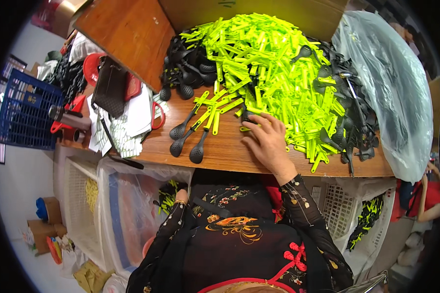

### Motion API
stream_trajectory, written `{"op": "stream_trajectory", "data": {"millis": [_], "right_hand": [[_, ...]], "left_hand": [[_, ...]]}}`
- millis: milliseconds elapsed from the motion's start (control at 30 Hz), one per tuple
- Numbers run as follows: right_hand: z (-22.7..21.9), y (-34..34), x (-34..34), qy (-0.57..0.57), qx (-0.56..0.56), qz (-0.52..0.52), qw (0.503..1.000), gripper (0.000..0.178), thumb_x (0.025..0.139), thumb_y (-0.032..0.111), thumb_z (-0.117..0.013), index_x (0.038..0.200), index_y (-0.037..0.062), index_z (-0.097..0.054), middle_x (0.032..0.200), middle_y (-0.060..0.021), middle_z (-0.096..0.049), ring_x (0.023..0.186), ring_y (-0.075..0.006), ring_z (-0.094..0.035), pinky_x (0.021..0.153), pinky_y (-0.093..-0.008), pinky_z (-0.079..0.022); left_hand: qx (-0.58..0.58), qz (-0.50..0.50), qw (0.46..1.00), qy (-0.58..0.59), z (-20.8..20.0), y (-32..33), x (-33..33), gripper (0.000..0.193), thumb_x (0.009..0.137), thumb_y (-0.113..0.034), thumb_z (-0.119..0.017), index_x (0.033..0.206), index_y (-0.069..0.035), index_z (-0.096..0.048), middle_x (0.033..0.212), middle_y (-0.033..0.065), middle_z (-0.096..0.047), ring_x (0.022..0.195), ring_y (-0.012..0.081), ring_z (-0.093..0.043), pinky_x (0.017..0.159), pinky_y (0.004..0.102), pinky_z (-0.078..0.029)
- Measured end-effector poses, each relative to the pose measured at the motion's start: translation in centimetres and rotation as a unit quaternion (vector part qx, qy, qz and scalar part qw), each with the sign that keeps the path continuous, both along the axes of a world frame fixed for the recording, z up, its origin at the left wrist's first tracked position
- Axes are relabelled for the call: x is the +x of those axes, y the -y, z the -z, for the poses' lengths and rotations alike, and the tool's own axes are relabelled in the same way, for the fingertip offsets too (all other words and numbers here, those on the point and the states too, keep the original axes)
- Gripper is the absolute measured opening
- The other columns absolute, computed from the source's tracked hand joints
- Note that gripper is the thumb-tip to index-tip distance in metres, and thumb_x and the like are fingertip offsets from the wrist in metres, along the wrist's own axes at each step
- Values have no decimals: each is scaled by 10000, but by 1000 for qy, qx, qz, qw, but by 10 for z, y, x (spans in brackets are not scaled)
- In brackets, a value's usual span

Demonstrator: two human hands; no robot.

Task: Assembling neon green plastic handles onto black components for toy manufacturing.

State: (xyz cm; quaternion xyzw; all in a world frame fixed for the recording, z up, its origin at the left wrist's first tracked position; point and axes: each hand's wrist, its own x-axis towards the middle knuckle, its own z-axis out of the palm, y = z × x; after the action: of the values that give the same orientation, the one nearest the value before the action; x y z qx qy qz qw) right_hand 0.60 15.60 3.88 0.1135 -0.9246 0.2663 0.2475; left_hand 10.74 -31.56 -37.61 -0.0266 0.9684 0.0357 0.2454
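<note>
My right hand (267, 141) is over the table at the near edge of a big heap of lime-green plastic handles (264, 58). Its fingers are stretched and slightly spread, touching or just above a few handles and a dark piece partly hidden beside the fingertips. To its left lie three black slotted spoons (197, 154) with lime handles, bowls toward me. My left hand (182, 196) is low, below the table edge, beside a plastic-lined crate. Black-and-lime utensils (168, 196) show right next to it; its fingers are mostly hidden, so I cannot tell whether it holds any.
Loose black utensil heads (188, 73) lie left of the heap, more (347, 117) to its right. A clear plastic bag (391, 88) covers the right side. Papers (132, 117), a dark pouch (113, 88) and red scissors (157, 116) lie left. A white crate (340, 210) stands below right.
</note>
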Motion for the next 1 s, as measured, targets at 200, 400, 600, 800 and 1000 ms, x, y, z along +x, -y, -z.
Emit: {"op": "stream_trajectory", "data": {"millis": [200,400,600,800,1000], "right_hand": [[11,0,-2,-3,2,82,997,394,805,252,-793,1182,201,-693,1297,-43,-615,1271,-312,-503,1063,-489,-358],[16,-6,-10,4,34,60,998,386,839,232,-762,1213,289,-686,1214,10,-650,1275,-292,-512,1150,-579,-246],[18,-20,-17,-50,-87,41,994,226,814,130,-757,1026,208,-753,1057,30,-702,1174,-244,-575,1141,-571,-244],[11,-35,-4,-115,-220,-4,969,197,801,55,-758,947,187,-771,957,23,-717,993,-192,-642,1031,-475,-386],[6,-61,23,23,-138,-109,984,164,845,88,-730,969,191,-759,947,0,-712,1013,-209,-657,1088,-493,-382]], "left_hand": [[129,-92,983,-90,-85,-28,4,289,836,-257,-681,1034,-55,-741,988,233,-721,966,446,-678,837,500,-546],[474,-150,849,-180,-289,-103,-23,133,1000,-82,-619,1011,30,-690,879,63,-717,791,108,-693,706,262,-540],[647,-55,750,-131,-411,-205,-48,171,1017,-37,-589,1138,59,-661,1027,107,-708,893,161,-704,788,273,-571],[760,-145,630,-64,-390,-320,-114,449,1055,-144,-567,1448,4,-409,1400,125,-527,1305,228,-544,1090,366,-467],[804,-100,579,-97,-380,-357,-133,225,1080,-230,-531,1178,-30,-566,985,84,-713,998,171,-684,923,309,-532]]}}
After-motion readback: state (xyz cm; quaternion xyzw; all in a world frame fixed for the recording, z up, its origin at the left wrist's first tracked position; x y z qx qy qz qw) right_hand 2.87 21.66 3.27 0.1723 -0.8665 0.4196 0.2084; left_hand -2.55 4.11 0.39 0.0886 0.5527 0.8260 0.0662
